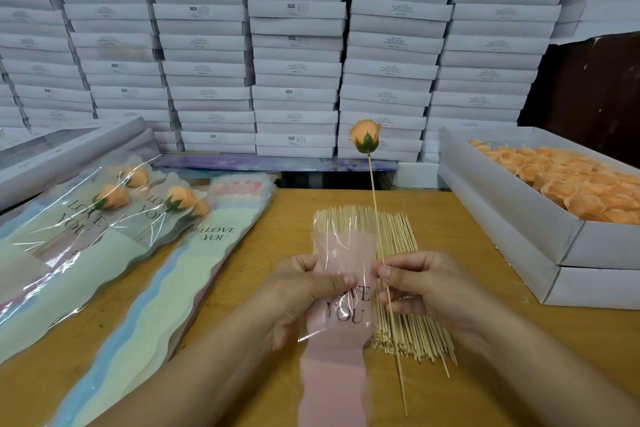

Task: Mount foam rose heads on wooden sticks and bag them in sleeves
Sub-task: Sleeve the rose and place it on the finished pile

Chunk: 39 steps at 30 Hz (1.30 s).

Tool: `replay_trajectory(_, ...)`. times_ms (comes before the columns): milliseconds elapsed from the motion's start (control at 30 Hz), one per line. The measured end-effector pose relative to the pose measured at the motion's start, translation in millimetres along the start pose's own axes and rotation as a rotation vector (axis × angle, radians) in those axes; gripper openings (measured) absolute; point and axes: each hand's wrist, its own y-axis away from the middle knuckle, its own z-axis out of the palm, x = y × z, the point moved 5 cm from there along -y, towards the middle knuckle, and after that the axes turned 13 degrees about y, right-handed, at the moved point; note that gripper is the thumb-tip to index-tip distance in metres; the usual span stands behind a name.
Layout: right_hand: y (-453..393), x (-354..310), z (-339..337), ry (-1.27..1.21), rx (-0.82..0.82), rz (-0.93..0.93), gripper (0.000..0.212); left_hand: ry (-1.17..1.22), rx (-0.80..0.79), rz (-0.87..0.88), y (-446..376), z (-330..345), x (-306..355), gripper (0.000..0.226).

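Observation:
An orange foam rose head (364,139) with a green base sits on top of a thin wooden stick (377,218) that stands nearly upright. My right hand (419,284) pinches the stick at mid-length and also touches the right edge of a pink sleeve (343,315) printed "LOVE YOU". My left hand (304,288) grips that sleeve's left side. The stick lies outside the sleeve, beside its right edge. A heap of loose wooden sticks (398,322) lies on the table under both hands.
A white box (519,218) of orange rose heads (571,180) stands at the right. A pile of empty sleeves (166,288) and several bagged roses (114,204) lie at the left on the wooden table (485,374). Stacked white boxes (294,45) fill the back.

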Motion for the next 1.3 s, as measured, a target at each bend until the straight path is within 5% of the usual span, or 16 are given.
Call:
replay_trajectory(500,-49.2,-60.8,-34.6,0.027,0.191,-0.058,0.014,-0.025,0.025,-0.067,6.5,-0.2,-3.1,0.043)
replay_trajectory(667,-74.9,-107.1,-36.5,0.000,0.253,-0.134,0.003,-0.038,0.001,-0.077,7.5,-1.0,-6.8,0.021)
replay_trajectory(800,-87.1,-126.3,-41.6,0.023,0.318,-0.132,0.006,-0.035,0.003,-0.097,6.0,-4.2,-9.3,0.031)
replay_trajectory(1300,-97.5,-105.0,-44.7,0.017,0.335,-0.073,0.004,-0.044,0.012,-0.124,9.5,-0.6,-8.0,0.030)
